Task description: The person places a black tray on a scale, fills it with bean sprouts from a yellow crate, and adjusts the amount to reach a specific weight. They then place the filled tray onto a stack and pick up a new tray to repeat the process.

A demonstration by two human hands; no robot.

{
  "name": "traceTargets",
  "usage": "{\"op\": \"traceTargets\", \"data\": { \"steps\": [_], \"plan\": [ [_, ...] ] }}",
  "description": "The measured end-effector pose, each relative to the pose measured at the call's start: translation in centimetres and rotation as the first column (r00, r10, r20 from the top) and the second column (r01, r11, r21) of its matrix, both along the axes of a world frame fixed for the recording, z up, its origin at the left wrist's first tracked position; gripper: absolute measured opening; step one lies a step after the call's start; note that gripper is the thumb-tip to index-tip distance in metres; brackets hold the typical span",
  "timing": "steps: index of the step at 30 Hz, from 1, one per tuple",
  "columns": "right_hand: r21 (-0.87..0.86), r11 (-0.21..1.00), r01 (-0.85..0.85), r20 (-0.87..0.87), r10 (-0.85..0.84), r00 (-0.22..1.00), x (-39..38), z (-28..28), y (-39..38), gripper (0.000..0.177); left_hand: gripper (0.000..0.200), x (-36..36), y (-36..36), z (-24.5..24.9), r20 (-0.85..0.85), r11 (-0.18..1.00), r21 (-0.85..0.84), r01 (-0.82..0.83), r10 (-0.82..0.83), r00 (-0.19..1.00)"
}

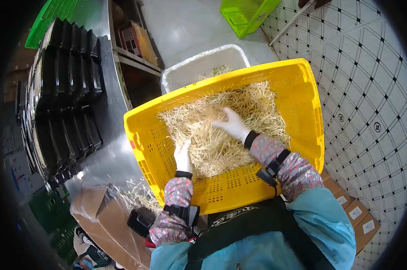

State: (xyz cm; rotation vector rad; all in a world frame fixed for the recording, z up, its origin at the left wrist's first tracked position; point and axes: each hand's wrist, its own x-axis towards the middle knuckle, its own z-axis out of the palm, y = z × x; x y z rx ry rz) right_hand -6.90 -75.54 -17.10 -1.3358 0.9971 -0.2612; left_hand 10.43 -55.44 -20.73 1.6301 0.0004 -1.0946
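Pale bean sprouts (pixel 230 155) with thin stems lie in a heap in a yellow perforated plastic basket (pixel 302 117), which stands tilted in front of me. My left hand (pixel 182 158), in a white glove, grips sprouts at the heap's left edge, its fingertips partly hidden among them. My right hand (pixel 234 125), also gloved in white, reaches over the middle with thumb and fingers around a loose bunch. The sprouts between both hands are smeared by motion.
Behind the basket stands a whitish tub (pixel 181 74) with more sprouts. Stacked black trays (pixel 68 90) sit on a metal table (pixel 118 157) at left, near a small black container (pixel 141 221) and spilled sprouts. Cardboard boxes (pixel 358 220) stand at right; a green crate (pixel 244 20) is behind.
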Motion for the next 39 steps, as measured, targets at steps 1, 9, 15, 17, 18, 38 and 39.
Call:
{"op": "traceTargets", "data": {
  "steps": [1, 9, 15, 17, 18, 38, 39],
  "plan": [
    [-0.146, 0.988, -0.049, -0.118, 0.031, 0.992, -0.7, -1.2, -1.7, 0.078, 0.060, 0.1, -0.1, -0.5, -0.039, 0.998, 0.034, -0.060, 0.061, 0.997],
    [-0.299, 0.892, -0.338, -0.676, 0.052, 0.735, 2.7, -4.9, 2.5, 0.066, 0.057, -3.1, -4.3, -3.9, -0.031, 0.936, 0.134, -0.326, 0.333, 0.942],
    [-0.376, 0.752, -0.541, -0.317, 0.445, 0.838, 3.3, 0.7, 7.1, 0.066, 0.078, -7.7, -0.8, 4.2, -0.380, 0.966, 0.077, -0.245, 0.256, 0.889],
    [-0.393, 0.637, -0.663, -0.291, 0.598, 0.747, 3.0, 1.1, 4.6, 0.067, 0.089, -7.9, 0.6, 8.1, -0.413, 0.957, 0.235, -0.171, 0.258, 0.873],
    [-0.404, 0.568, -0.717, -0.278, 0.670, 0.688, 3.1, 1.2, 3.0, 0.067, 0.094, -7.0, 1.1, 10.0, -0.468, 0.963, 0.261, -0.072, 0.191, 0.863],
    [-0.299, 0.161, -0.941, -0.576, 0.755, 0.312, -9.2, -0.6, 7.3, 0.109, 0.129, -5.8, 4.0, 5.1, 0.252, 0.061, 0.727, 0.684, -0.950, -0.184],
    [-0.336, 0.230, -0.913, -0.564, 0.728, 0.390, -8.9, -0.7, 7.6, 0.116, 0.130, -6.0, 3.7, 5.0, 0.233, 0.064, 0.741, 0.669, -0.958, -0.167]
  ]
}}
